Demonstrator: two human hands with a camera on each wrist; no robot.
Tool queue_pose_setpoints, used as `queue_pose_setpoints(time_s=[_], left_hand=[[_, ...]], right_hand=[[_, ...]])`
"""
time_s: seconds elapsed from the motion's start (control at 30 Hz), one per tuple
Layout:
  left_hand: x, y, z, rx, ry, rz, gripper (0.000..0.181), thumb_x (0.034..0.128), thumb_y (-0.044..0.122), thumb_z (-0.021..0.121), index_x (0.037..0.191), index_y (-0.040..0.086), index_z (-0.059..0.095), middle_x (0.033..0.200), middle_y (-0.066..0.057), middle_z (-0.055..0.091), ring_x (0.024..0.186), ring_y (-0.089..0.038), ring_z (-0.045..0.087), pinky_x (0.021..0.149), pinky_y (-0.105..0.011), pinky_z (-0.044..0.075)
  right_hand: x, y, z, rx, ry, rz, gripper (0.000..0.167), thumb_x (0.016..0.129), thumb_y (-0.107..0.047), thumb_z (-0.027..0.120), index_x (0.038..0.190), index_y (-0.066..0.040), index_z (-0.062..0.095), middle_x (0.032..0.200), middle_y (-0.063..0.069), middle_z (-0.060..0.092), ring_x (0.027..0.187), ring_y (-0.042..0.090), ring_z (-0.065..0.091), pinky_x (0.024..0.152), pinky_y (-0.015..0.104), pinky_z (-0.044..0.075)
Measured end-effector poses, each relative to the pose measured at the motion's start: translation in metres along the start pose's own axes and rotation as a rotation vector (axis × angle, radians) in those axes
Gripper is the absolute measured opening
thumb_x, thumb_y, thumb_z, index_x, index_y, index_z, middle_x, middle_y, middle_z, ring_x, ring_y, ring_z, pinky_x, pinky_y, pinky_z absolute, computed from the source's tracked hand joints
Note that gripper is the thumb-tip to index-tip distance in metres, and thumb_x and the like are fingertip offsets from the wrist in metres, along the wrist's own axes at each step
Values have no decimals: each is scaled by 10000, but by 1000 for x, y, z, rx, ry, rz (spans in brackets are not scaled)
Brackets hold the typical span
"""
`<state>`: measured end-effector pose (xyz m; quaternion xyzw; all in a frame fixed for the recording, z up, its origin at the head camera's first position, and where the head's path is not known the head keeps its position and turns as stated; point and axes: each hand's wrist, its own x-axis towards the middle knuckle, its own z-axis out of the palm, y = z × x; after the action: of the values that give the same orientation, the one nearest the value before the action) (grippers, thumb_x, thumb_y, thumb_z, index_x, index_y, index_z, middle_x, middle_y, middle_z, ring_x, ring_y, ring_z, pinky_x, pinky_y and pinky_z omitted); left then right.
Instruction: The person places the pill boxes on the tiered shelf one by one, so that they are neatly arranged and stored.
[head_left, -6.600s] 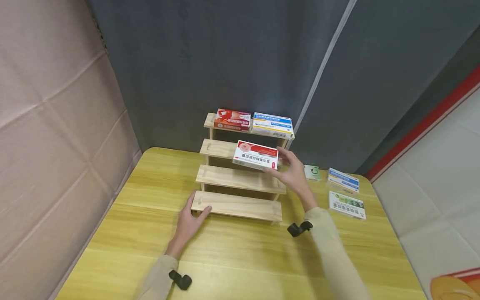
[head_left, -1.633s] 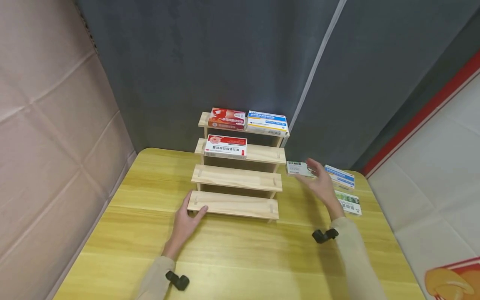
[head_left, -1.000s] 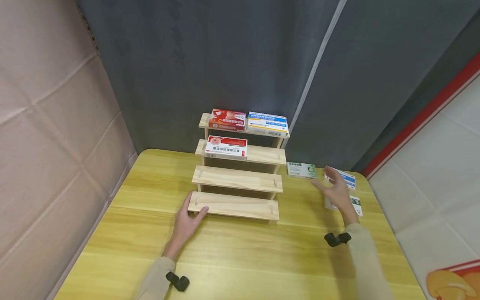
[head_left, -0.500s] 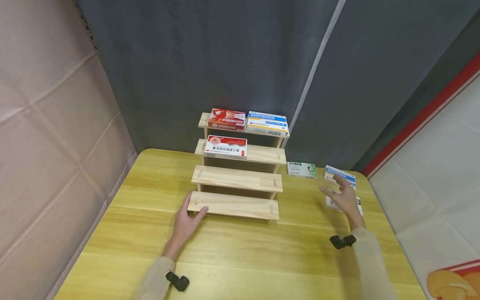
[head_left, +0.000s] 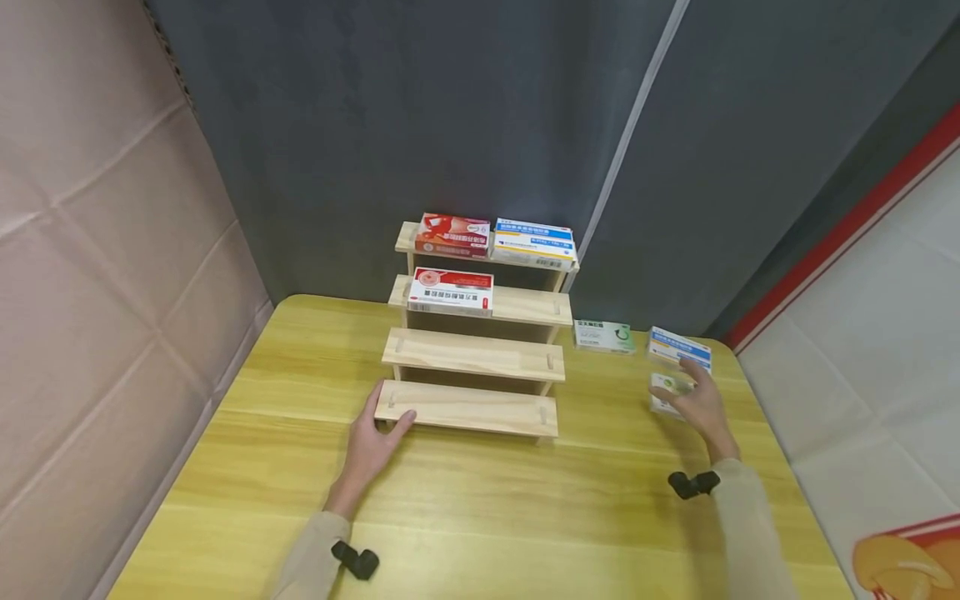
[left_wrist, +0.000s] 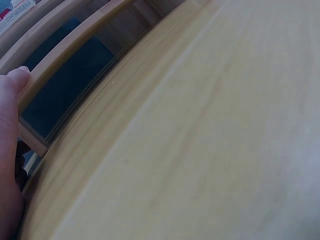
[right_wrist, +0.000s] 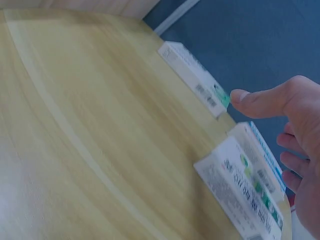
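Note:
My left hand [head_left: 369,442] grips the left end of the lowest step of a four-tier wooden display rack [head_left: 472,408], thumb on its front edge. In the left wrist view, the thumb of that hand [left_wrist: 9,130] lies against the board. Over a white medicine box with a green band [head_left: 663,393], my right hand [head_left: 701,407] hovers, thumb and fingers spread, partly covering it. The right wrist view shows this medicine box [right_wrist: 240,195] lying flat, with the right hand [right_wrist: 302,125] apart from it and holding nothing.
Behind that box lies a blue-and-white medicine box [head_left: 678,348], with a green-and-white box [head_left: 603,336] to its left. A red box [head_left: 453,235] and another blue-and-white box [head_left: 534,243] sit on the top tier. A red-and-white box [head_left: 451,292] rests one tier below.
The red-and-white box went from my right hand onto the second tier's left side. The right hand then moved right, past the green-and-white box, to the green-banded one. The left hand stayed.

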<state>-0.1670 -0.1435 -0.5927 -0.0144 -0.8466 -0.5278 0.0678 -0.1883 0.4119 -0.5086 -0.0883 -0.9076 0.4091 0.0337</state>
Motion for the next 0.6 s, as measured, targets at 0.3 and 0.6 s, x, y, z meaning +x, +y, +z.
queue_pose_setpoints(time_s=[0.3,0.6], left_hand=[[1,1,0,-5,3,12,891,925,476,718,1618,173,247,1626,-215,328,1469,-488,338,1186,-682,295],[1,0,0,-12,7,17,872,929,450,721,1614,171,258,1622,-214,339,1469,-482,343,1189,-682,293]], right_hand=[[1,20,-7,-47,-44,56,1010,847,-305,829,1569,65,228,1600,372,223,1401,540,302,1139,715,294],[-1,32,-14,-133,-18,13,996,773,-275,887,1515,92,334,1474,422,379,1242,511,436,1059,678,374]])
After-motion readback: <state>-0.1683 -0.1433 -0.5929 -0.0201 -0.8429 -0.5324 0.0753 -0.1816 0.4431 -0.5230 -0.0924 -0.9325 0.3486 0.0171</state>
